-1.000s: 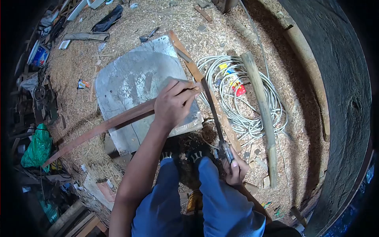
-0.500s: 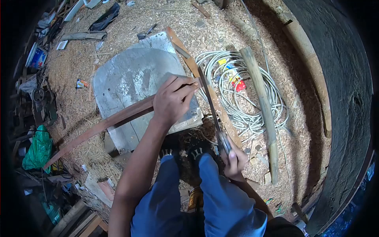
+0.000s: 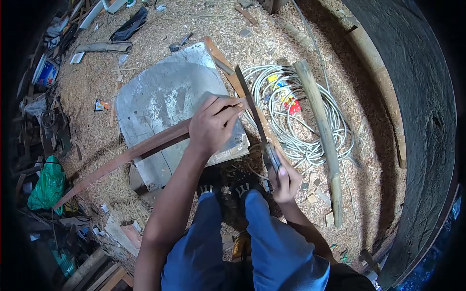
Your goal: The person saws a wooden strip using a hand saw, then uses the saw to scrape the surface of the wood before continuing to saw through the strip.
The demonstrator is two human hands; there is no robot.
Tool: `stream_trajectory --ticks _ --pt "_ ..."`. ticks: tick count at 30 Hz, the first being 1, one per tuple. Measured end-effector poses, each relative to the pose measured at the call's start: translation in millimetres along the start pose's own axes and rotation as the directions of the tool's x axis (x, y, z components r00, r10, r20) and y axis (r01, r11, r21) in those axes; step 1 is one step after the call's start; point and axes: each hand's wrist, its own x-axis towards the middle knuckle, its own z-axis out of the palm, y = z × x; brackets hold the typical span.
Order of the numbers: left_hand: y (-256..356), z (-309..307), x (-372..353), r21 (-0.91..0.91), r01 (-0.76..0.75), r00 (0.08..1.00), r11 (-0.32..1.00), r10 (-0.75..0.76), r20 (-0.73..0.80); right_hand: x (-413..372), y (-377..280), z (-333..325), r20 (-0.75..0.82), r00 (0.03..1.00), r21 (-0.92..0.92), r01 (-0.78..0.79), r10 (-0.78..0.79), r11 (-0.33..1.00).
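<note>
Left hand (image 3: 212,128) is clamped down on the long wooden strip (image 3: 121,157), pinning it across the metal sheet (image 3: 160,92). Right hand (image 3: 284,180) is fisted round the handle of the dark blade (image 3: 252,106), which crosses the strip's end just beyond the left fingers.

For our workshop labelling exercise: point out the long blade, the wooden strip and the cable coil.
long blade (image 3: 258,123), head view, mid-blade.
wooden strip (image 3: 126,155), head view, bare middle.
cable coil (image 3: 303,150), head view, lower loops.
</note>
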Motion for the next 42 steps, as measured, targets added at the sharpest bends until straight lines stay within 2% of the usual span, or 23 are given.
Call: stream_trajectory --ticks 1,4,6,8,13,17,18,20,23,24,26,28,30,32,35,37,38,42 --pt "0 -2 0 0.009 -0.006 1.0 1.0 0.006 0.006 2 5 2 -0.017 1.0 0.059 -0.015 0.016 0.998" --pt "-1 -3 -2 -0.004 0.03 0.999 1.0 -0.03 0.026 -15 -9 -6 0.0 0.997 0.063 -0.079 0.079 0.995" --pt "2 -1 -2 -0.009 0.032 0.999 0.999 -0.032 0.017 -44 -7 -18 0.004 0.998 0.028 -0.058 0.058 0.998" --pt "2 -1 -2 -0.009 0.052 0.999 0.999 -0.051 0.012 -64 -6 -26 -0.041 0.995 0.055 -0.084 0.087 0.995" --pt "0 -1 -1 0.02 0.011 1.0 1.0 -0.011 0.012 -12 -2 -3 -0.026 0.997 0.057 -0.068 0.07 0.996" --pt "2 -1 -3 0.005 0.005 1.0 1.0 -0.005 0.02 -26 -5 -10 -0.04 0.996 0.114 -0.074 0.079 0.991" --pt "2 0 -3 -0.001 0.008 1.0 1.0 -0.008 0.019 -40 -3 -13 -0.045 0.997 0.06 -0.061 0.063 0.996" --pt "0 0 -1 -0.001 0.022 1.0 1.0 -0.022 0.011 -67 9 -25 -0.068 0.996 0.087 -0.045 0.051 0.995" --pt "0 0 -4 -0.004 0.012 0.999 1.0 -0.012 0.031 -49 5 -22 0.016 0.998 0.057 -0.068 0.067 0.996" --pt "2 0 -2 0.005 0.003 1.0 1.0 -0.003 0.026 -32 -8 -8 0.016 0.996 0.036 -0.086 0.085 0.996" --pt "3 2 -2 0.013 -0.009 1.0 1.0 0.008 0.018 -10 5 3 -0.006 0.998 0.101 -0.056 0.057 0.993" --pt "2 -1 -2 0.036 0.002 0.999 0.999 -0.004 0.033 -14 11 0 -0.004 0.999 0.135 -0.048 0.049 0.99" --pt "3 -3 -1 0.036 0.007 0.999 0.999 -0.008 0.032 -40 13 -15 -0.005 0.994 0.124 -0.107 0.108 0.987" --pt "3 -1 1 0.029 0.014 0.999 0.999 -0.015 0.033 -70 23 -29 -0.017 0.998 0.084 -0.061 0.063 0.995" --pt "2 1 -4 0.01 0.012 1.0 1.0 -0.012 0.023 -68 25 -27 -0.01 0.999 0.161 -0.04 0.042 0.986" --pt "3 0 -1 0.03 0.02 0.999 0.999 -0.021 0.038 -18 14 -3 -0.028 0.999 0.032 -0.019 0.02 0.999" --pt "3 0 -3 0.03 0.021 0.999 0.999 -0.022 0.04 -5 19 -1 -0.022 1.0 0.08 -0.011 0.013 0.997" --pt "1 0 -2 0.027 0.025 0.999 0.999 -0.026 0.035 -39 19 -12 0.016 0.999 0.123 -0.045 0.043 0.991"
